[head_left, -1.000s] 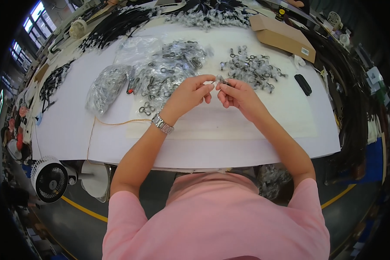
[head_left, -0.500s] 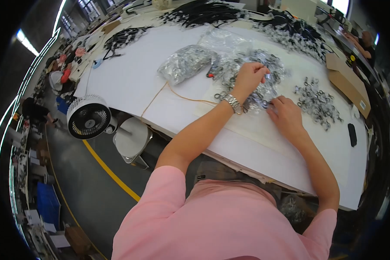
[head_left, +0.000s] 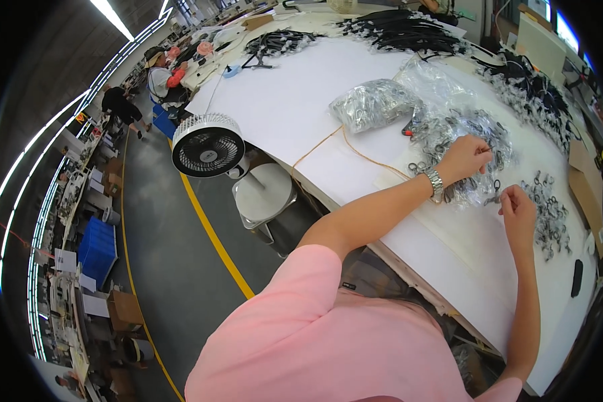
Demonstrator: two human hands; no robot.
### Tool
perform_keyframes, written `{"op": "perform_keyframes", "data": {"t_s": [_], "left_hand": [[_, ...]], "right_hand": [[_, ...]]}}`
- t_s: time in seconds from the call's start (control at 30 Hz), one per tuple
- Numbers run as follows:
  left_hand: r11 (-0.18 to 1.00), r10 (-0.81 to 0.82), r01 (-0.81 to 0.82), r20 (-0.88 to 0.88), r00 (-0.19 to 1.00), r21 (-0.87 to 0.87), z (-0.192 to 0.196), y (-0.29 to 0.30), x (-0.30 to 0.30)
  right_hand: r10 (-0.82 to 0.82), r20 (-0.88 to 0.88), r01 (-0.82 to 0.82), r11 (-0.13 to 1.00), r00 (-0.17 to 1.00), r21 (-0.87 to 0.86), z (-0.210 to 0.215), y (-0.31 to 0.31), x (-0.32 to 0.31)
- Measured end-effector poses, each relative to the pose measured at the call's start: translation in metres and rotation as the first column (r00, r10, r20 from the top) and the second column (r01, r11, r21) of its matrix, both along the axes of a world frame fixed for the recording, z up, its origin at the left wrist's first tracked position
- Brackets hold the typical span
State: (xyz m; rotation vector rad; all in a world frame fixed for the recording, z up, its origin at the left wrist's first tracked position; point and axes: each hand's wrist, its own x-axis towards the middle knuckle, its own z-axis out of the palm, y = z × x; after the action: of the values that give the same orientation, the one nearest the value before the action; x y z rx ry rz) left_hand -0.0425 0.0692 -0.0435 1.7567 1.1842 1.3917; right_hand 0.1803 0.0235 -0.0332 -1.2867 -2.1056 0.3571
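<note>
My left hand (head_left: 467, 157), with a metal watch (head_left: 435, 182) on its wrist, rests with curled fingers on a heap of small metal clasps (head_left: 479, 130) lying on clear plastic. Whether those fingers hold a clasp is hidden. My right hand (head_left: 517, 204) is just right of it, above the white table (head_left: 301, 107), and pinches one small metal clasp (head_left: 496, 195) at its fingertips. A second heap of finished-looking clasps (head_left: 551, 209) lies to the right of that hand.
A clear bag full of metal parts (head_left: 372, 104) and an orange cord (head_left: 355, 151) lie left of the heap. Black straps (head_left: 402, 30) cover the table's far end. A black phone (head_left: 576, 278) lies near right. A fan (head_left: 208, 144) and white stool (head_left: 264, 194) stand beside the table; other people (head_left: 161, 67) work far left.
My hands held one piece together a second ago; my left hand has since gone to the heap of clasps. My head has turned left, so the table sits at the right.
</note>
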Motion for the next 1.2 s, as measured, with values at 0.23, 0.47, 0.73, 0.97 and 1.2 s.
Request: {"op": "perform_keyframes", "data": {"t_s": [0.23,0.47,0.73,0.97,1.2], "left_hand": [[0.898,-0.361,0.328,-0.065,0.930,-0.294,0.023,-0.020,0.005],[0.915,-0.291,0.285,0.023,0.956,-0.285,0.004,-0.016,0.015],[0.982,-0.186,0.189,-0.113,0.976,0.017,-0.011,-0.010,0.025],[0.857,-0.457,0.431,-0.028,0.889,-0.282,0.017,-0.029,0.032],[0.850,-0.354,0.346,0.057,0.934,-0.398,0.027,-0.027,0.000]], "right_hand": [[-0.187,-0.654,-0.263,0.809,0.733,-0.525,-0.017,0.021,0.020],[-0.357,-0.773,-0.314,0.763,0.524,-0.565,-0.034,0.020,0.020],[-0.286,-0.744,-0.375,0.722,0.604,-0.582,-0.032,0.010,0.014],[-0.368,-0.766,-0.298,0.764,0.528,-0.572,-0.045,0.005,0.041],[-0.322,-0.778,-0.392,0.721,0.540,-0.571,-0.014,-0.007,-0.005]]}}
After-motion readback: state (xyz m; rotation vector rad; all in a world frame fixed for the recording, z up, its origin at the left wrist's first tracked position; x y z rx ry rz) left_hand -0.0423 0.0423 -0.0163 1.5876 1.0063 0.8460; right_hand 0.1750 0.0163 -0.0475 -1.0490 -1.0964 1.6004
